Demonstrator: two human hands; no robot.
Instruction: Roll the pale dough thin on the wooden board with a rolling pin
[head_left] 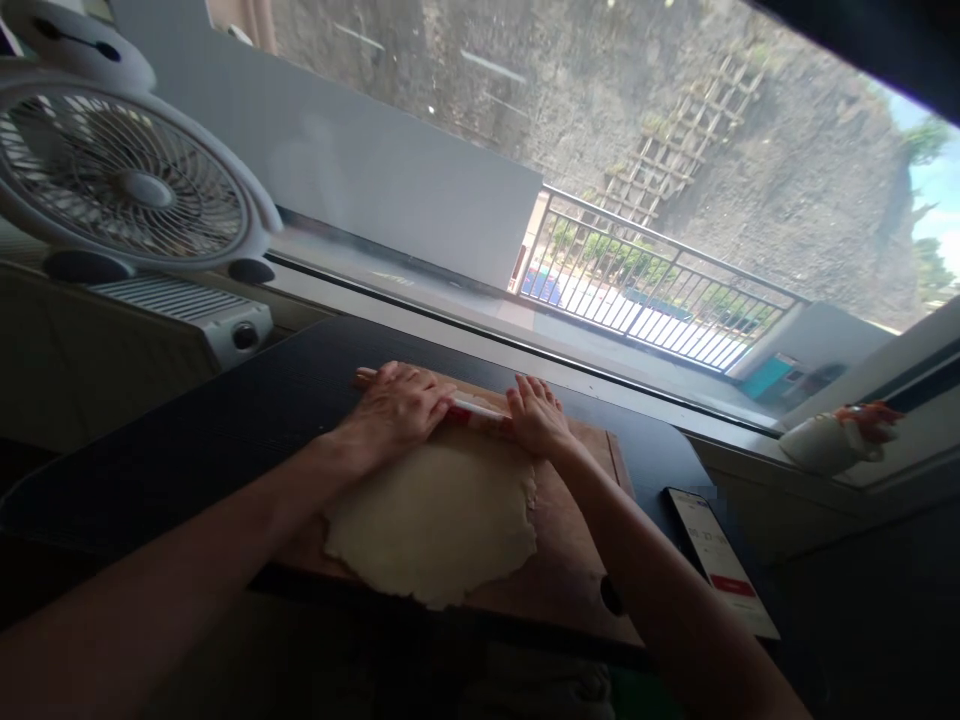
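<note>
"Hands?"
"Right hand (537, 414) spread over the rolling pin (480, 417), near the board's (566, 545) far edge; left hand (403, 404) covers it too, grip unclear. Dough (442, 510) reaches the board's near edge."
"Risk?"
"Uneven pressure could tear it."
"Writing?"
"Pin's print, phone's (712, 550) right of the board: too blurred."

The dough (442, 510) is cream, the rolling pin (481, 415) red and white, the board (574, 535) brown.

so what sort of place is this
Probably a room in a home, though the view can't settle it: a sheet of dough lies on a wooden board on a dark table, beside a large window, with a round fan standing near.
</note>
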